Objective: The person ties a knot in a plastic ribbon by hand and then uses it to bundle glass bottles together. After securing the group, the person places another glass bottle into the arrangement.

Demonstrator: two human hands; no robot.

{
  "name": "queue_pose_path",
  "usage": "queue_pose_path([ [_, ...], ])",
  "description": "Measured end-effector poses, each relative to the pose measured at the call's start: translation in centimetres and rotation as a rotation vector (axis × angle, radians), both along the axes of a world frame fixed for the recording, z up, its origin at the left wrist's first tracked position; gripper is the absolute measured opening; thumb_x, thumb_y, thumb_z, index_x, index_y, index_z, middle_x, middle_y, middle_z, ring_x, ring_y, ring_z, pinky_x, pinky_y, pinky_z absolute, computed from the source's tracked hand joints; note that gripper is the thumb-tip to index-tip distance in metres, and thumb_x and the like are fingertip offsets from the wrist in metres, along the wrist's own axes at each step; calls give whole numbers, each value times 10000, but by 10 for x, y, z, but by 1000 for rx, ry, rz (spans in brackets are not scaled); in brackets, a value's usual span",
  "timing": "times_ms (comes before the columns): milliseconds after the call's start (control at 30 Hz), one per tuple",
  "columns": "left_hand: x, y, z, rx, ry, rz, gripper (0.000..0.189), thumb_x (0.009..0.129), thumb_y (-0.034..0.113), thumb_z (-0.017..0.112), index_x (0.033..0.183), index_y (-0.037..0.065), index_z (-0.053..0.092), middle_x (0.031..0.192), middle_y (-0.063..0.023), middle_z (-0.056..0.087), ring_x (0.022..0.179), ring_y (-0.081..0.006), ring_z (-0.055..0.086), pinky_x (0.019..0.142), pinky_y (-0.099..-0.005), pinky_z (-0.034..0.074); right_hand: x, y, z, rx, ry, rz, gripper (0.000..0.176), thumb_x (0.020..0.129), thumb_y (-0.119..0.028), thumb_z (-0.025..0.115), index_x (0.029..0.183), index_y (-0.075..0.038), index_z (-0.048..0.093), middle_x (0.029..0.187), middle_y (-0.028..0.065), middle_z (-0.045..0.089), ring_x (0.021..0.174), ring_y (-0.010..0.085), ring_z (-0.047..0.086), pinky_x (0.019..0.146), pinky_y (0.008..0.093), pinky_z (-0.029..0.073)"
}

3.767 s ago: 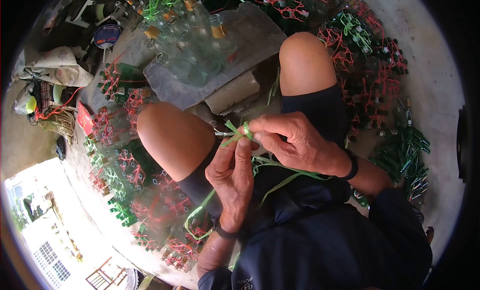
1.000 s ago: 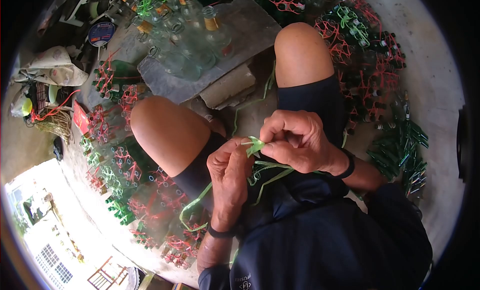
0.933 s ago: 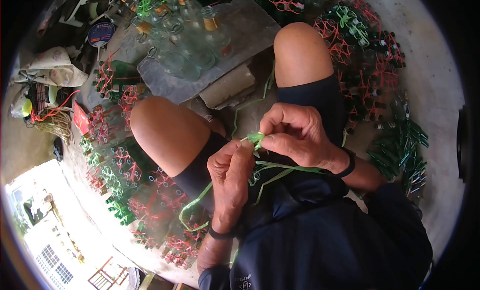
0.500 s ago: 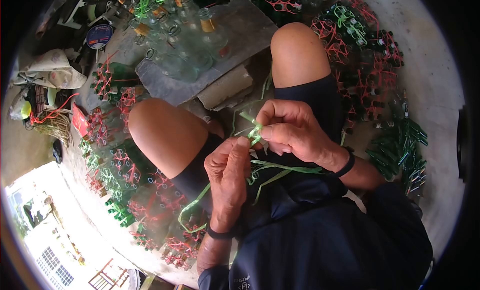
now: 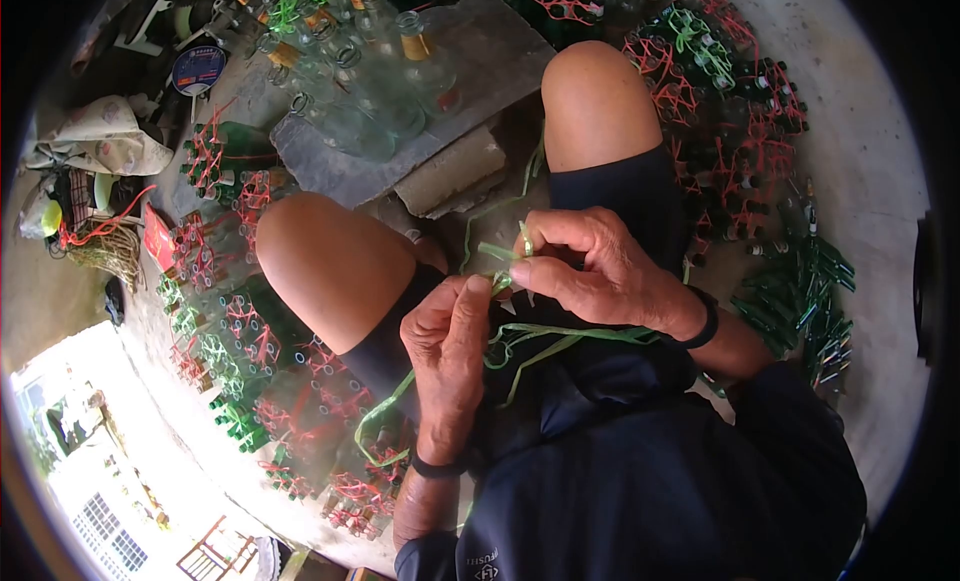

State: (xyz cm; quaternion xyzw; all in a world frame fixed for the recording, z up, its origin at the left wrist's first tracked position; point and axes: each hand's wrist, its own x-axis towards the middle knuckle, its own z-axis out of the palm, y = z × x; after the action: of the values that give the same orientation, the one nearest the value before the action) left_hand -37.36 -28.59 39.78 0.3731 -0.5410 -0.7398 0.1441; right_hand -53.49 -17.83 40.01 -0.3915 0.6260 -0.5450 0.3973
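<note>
Above my lap, both hands pinch a length of green plastic twine. My left hand is closed, thumb against the forefinger, on a small bunched or knotted part of it. My right hand grips the twine just right of that, with a short end poking up past the fingertips. More green strands hang across the dark shorts below the hands, and one loop trails off left of my left wrist. Whether the bunched part is a finished knot cannot be made out.
Clear glass bottles stand on a dark stone slab ahead, propped on a brick. Bundles of bottles tied with red and green twine crowd the floor on both sides. Loose green bottles lie at the right.
My left hand has shifted slightly left and the right hand slightly down. The fingertips sit a little farther apart, and a twine end now points upward at the right fingertips.
</note>
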Motion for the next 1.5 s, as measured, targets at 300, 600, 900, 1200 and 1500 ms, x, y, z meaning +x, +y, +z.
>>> queue_pose_path([
  [300, 1, 1, -2, 183, 45, -44, 323, 1064, 288, 592, 961, 17, 735, 589, 94, 429, 542, -7, 330, 514, -224, 241, 4, -5, -9, -57, -278, -151, 191, 1002, -158, 630, 855, -40, 592, 669, -30, 599, 556, 3, 507, 482, 206, 405],
  [600, -2, 9, -1, 140, 65, -88, 355, 1068, 306, 579, 987, -26, 676, 559, 87, 389, 470, -12, 280, 452, -229, 206, 0, -10, -9, -14, -259, -251, 235, 978, -145, 654, 777, -40, 590, 604, -61, 509, 522, -5, 467, 451, 216, 363],
  [900, 6, 14, 2, 93, 0, -80, 330, 1061, 265, 590, 927, -17, 696, 544, 75, 435, 462, -12, 324, 444, -236, 226, -22, -17, -12, -4, -306, -412, 256, 936, -173, 678, 738, -41, 585, 558, -51, 485, 516, 14, 441, 466, 243, 347],
  [1200, 16, 15, 12, 34, -75, -97, 315, 1052, 235, 599, 913, -27, 704, 545, 71, 443, 466, -17, 336, 446, -235, 238, -24, -18, -18, 55, -31, -399, 252, 921, -172, 690, 750, -11, 600, 585, -21, 486, 574, 44, 436, 512, 277, 380],
  [1500, 15, 8, 13, 1, -86, -105, 308, 1047, 236, 609, 902, -15, 712, 548, 78, 445, 477, -8, 326, 459, -233, 219, -33, -9, -13, 14, 138, -390, 131, 942, -128, 670, 937, 3, 655, 657, -40, 526, 615, 33, 448, 539, 254, 396],
])
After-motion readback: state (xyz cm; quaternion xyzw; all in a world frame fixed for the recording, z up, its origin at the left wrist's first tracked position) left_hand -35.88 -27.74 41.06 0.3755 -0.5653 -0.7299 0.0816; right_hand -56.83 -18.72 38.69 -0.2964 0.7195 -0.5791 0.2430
